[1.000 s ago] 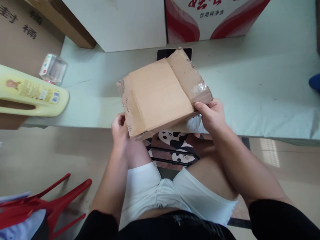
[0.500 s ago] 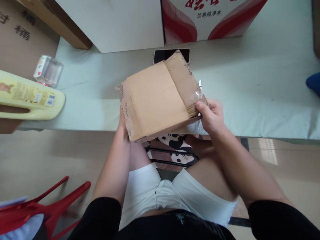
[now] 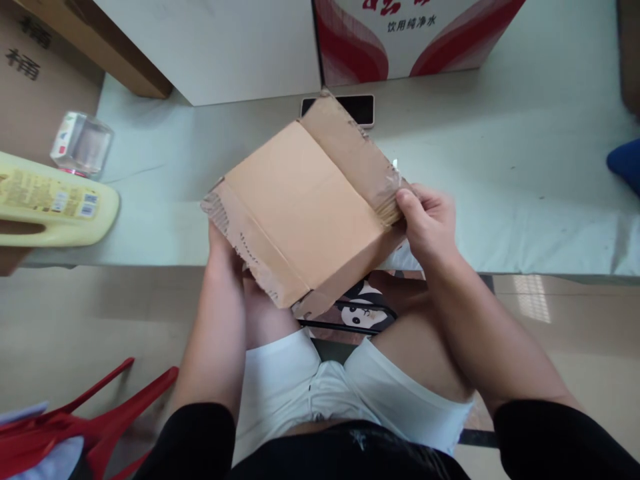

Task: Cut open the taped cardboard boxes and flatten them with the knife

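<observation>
Cardboard box (image 3: 305,207) tilted above desk (image 3: 500,193) edge; right hand (image 3: 427,223) pinches 3 o'clock flap, left hand (image 3: 223,250) mostly hidden under 8 o'clock corner, grip can't tell.

— Where was there room to pass?
— Right of the flattened brown cardboard box (image 3: 305,207), the pale green table (image 3: 525,193) lay bare.
— And blocked?
— A black phone (image 3: 350,107) and red-and-white carton (image 3: 410,33) behind; a yellow plastic jug (image 3: 55,207) left.

Yellow bottle (image 3: 55,207), clear case (image 3: 83,143), phone (image 3: 350,107) on pale table (image 3: 500,167); red chair (image 3: 90,427).
</observation>
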`<state>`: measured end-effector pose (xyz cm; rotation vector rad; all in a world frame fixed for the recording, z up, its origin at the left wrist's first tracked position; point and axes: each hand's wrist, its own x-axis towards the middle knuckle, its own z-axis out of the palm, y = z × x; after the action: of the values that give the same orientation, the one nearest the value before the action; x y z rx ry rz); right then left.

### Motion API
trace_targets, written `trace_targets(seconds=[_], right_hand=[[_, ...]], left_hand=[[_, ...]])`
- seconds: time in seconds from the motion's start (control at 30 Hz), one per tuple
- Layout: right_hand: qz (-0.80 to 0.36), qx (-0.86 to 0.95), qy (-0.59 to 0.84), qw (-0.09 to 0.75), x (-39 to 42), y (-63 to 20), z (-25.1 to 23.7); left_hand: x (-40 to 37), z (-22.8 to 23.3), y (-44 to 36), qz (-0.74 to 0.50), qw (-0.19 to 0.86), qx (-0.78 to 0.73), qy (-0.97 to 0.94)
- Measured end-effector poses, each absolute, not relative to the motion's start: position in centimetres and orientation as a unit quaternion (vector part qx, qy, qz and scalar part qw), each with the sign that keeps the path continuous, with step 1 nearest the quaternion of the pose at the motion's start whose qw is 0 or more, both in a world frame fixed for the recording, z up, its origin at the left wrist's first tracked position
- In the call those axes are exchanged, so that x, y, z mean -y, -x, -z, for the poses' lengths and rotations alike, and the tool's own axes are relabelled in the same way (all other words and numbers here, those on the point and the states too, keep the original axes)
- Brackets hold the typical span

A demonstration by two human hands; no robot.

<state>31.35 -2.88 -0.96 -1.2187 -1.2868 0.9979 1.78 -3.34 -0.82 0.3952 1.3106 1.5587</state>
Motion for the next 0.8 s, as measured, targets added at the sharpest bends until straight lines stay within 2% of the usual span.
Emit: trace_targets(seconds=[0.23, 0.43, 0.67, 0.8], right_hand=[[-0.35, 0.535, 0.544, 0.544, 1.8, -31.7, 2.7], [-0.419, 0.49, 0.559, 0.521, 0.6, -31.9, 5.5], [-0.485, 0.461, 0.523, 0.528, 0.1, -31.6, 4.0], [-0.382, 0.491, 0.571, 0.536, 0.3, -31.7, 3.0]], left_hand=[[4.0, -1.1, -1.1, -0.698, 0.473, -0.507, -0.179], [4.1, -1.1, -0.5, -0.713, 0.458, -0.504, -0.165], [2.6, -2.5, -1.4, -0.706, 0.469, -0.501, -0.176], [2.4, -3.5, -2.0, -0.731, 0.499, -0.384, -0.265]])
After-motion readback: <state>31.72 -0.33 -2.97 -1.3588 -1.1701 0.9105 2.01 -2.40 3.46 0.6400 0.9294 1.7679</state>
